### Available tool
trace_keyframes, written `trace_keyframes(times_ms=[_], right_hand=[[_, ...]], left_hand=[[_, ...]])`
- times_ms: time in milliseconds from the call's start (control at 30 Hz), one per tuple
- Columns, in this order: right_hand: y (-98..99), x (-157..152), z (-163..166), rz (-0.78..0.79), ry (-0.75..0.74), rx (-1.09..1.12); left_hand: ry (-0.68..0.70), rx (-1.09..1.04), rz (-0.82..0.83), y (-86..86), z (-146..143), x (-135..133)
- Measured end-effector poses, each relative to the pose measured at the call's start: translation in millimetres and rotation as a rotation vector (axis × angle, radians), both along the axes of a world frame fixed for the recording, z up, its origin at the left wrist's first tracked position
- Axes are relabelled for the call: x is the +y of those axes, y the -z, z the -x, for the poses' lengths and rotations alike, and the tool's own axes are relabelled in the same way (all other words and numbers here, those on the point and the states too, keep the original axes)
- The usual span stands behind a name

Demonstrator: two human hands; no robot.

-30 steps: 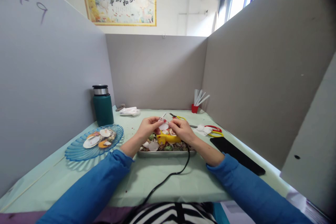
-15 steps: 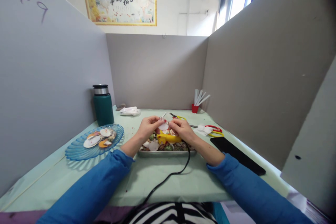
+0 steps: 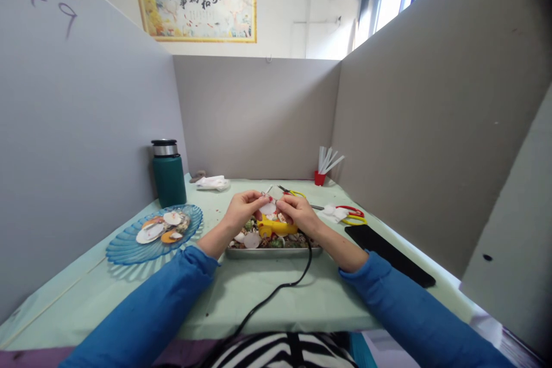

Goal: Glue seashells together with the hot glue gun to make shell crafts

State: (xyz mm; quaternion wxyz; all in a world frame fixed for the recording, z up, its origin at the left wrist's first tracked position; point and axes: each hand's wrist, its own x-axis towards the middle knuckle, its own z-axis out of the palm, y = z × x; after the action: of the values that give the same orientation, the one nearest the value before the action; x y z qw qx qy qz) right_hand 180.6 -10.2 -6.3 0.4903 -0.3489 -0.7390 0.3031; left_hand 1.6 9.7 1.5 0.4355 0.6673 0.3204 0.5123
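Observation:
My left hand point(image 3: 244, 208) and my right hand point(image 3: 297, 213) meet above a metal tray point(image 3: 273, 252) full of small shells and stones. Both pinch a white shell point(image 3: 268, 207) between their fingertips. Just under the hands a yellow glue gun point(image 3: 276, 227) lies on the tray, and its black cord point(image 3: 276, 290) runs toward me across the pale green tablecloth.
A blue glass plate point(image 3: 129, 247) with several shells sits at left, a green flask point(image 3: 169, 173) behind it. Red and yellow scissors point(image 3: 352, 216), a black phone point(image 3: 388, 254) and a red cup of sticks point(image 3: 321, 177) stand at right. Grey partition walls enclose the desk.

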Motion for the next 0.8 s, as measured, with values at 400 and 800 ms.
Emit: trace_keyframes(times_ms=[400,800], right_hand=[[0.2,1.7,-2.2,-0.033,0.06,-0.041],[1.6,1.3,-4.1,-0.177,0.185,-0.16]], left_hand=[[0.073,-0.009,0.018,-1.1,-1.3,-1.9],[0.119,0.019,0.026,-1.8,0.0,-3.0]])
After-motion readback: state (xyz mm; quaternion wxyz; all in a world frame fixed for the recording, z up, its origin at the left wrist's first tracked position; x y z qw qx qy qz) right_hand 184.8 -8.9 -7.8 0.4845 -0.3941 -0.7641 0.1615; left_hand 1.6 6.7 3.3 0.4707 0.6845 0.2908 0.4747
